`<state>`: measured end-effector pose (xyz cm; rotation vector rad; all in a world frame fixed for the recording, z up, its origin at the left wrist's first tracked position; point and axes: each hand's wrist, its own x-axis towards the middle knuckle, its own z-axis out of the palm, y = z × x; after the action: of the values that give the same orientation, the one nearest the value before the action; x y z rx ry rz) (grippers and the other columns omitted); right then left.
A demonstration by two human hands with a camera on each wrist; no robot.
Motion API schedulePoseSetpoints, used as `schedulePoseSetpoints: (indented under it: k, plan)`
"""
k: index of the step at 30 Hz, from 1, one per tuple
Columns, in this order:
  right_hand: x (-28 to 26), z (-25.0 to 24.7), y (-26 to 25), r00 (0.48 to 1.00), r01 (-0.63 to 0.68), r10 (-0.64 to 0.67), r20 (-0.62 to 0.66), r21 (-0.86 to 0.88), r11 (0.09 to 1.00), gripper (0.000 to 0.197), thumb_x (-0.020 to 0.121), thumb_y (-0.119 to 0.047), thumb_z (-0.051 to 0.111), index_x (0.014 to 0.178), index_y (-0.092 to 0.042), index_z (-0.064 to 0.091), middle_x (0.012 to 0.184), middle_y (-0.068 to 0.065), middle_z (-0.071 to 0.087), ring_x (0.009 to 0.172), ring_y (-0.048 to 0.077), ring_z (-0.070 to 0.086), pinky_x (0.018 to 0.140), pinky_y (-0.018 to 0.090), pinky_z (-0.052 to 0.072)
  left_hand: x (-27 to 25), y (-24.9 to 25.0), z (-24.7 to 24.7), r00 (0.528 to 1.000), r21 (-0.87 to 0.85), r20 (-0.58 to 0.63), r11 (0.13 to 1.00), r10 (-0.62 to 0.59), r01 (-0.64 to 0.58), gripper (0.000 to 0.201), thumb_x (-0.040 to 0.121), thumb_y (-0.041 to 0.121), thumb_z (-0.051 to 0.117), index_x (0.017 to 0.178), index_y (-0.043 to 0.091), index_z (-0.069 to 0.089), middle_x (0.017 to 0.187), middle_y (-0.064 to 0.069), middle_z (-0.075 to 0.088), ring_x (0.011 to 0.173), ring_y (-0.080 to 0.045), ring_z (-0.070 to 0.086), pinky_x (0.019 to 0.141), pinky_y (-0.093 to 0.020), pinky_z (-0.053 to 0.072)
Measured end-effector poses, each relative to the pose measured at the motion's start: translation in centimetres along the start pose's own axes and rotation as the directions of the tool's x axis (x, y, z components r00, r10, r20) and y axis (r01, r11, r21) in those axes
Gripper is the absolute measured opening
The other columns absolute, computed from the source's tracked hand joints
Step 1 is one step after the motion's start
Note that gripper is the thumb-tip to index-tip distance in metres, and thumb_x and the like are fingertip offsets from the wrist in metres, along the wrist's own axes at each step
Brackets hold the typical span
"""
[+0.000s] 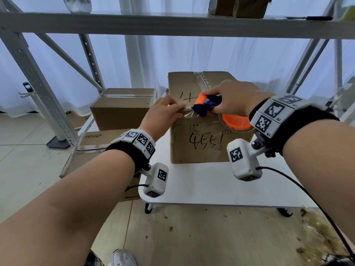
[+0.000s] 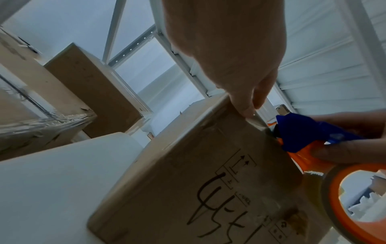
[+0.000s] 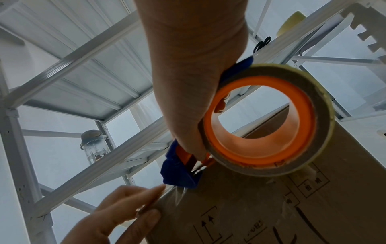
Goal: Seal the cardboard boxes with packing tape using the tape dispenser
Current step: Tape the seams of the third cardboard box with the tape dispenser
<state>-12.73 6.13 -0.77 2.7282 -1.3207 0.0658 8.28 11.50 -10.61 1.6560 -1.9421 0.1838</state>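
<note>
Centre frame on the white table (image 1: 201,189): box (image 1: 197,139). Right hand (image 1: 233,99) curled round the dispenser (image 1: 206,104) at its front top edge. Left hand (image 1: 163,114) flat, straight fingers pressing tape (image 3: 177,193) there.

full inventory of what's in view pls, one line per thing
box: 1, brown, on the table, "4551" on its front
other boxes: 2, brown, left of the table
tape dispenser: 1, orange and blue, at the box's top front edge
tape roll: 1, clear on orange core, on the dispenser
table: 1, white
shelf rack: 1, grey, behind
bottle: 1, clear, on the rack
left hand: fingers flat on the box's top edge
right hand: grips the dispenser
</note>
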Motion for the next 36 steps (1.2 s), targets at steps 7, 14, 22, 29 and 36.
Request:
schedulePoseSetpoints:
  k: [7, 14, 22, 29, 36]
  plan:
    - [-0.2, -2.2, -0.8, 0.984, 0.177, -0.176, 0.024, -0.218, 0.960, 0.051, 0.092, -0.044, 0.054, 0.140, -0.046, 0.037, 0.105, -0.006, 0.045, 0.094, 0.012, 0.044, 0.072, 0.031, 0.038, 0.0, -0.5, 0.1, 0.998, 0.047, 0.065, 0.999, 0.021, -0.024, 0.040, 0.101, 0.027, 0.040, 0.141, 0.020, 0.044, 0.146, 0.000, 0.043, 0.139, -0.018, 0.034, 0.115, -0.037, 0.027]
    - [0.7, -2.8, 0.5, 0.955, 0.295, -0.278, 0.101, -0.293, 0.909, 0.063, 0.089, -0.053, 0.054, 0.144, -0.051, 0.024, 0.099, -0.007, 0.034, 0.088, 0.009, 0.036, 0.071, 0.029, 0.035, -0.2, -1.1, 0.4, 0.999, 0.004, 0.043, 1.000, -0.015, 0.014, 0.041, 0.100, 0.029, 0.042, 0.140, 0.020, 0.046, 0.145, 0.001, 0.045, 0.138, -0.017, 0.036, 0.115, -0.037, 0.029]
    - [0.8, -2.5, 3.4, 0.971, 0.220, -0.176, 0.161, -0.324, 0.920, 0.059, 0.088, -0.051, 0.057, 0.140, -0.053, 0.031, 0.100, -0.009, 0.036, 0.088, 0.009, 0.039, 0.072, 0.029, 0.037, -0.3, -0.3, 1.2, 0.997, -0.027, -0.018, 0.997, -0.079, 0.078, 0.039, 0.101, 0.031, 0.042, 0.138, 0.021, 0.048, 0.143, 0.004, 0.047, 0.138, -0.015, 0.036, 0.114, -0.034, 0.028]
    - [0.8, -1.8, 3.9, 0.980, 0.171, -0.142, 0.142, -0.220, 0.960, 0.058, 0.087, -0.049, 0.060, 0.139, -0.053, 0.033, 0.110, -0.006, 0.043, 0.090, 0.011, 0.041, 0.074, 0.030, 0.037, 0.5, 0.5, 0.2, 0.998, 0.158, 0.066, 0.987, -0.025, 0.014, 0.042, 0.102, 0.034, 0.036, 0.140, 0.020, 0.044, 0.145, 0.002, 0.044, 0.137, -0.015, 0.036, 0.114, -0.034, 0.028]
    - [0.8, -1.6, 3.8, 0.984, 0.145, -0.120, 0.128, -0.206, 0.968, 0.057, 0.088, -0.050, 0.058, 0.139, -0.052, 0.034, 0.102, -0.010, 0.037, 0.091, 0.009, 0.039, 0.075, 0.031, 0.039, 2.9, 4.2, 1.6, 0.993, 0.145, 0.115, 0.989, 0.022, -0.039, 0.042, 0.102, 0.032, 0.036, 0.141, 0.017, 0.044, 0.148, 0.001, 0.041, 0.140, -0.012, 0.030, 0.115, -0.028, 0.019]
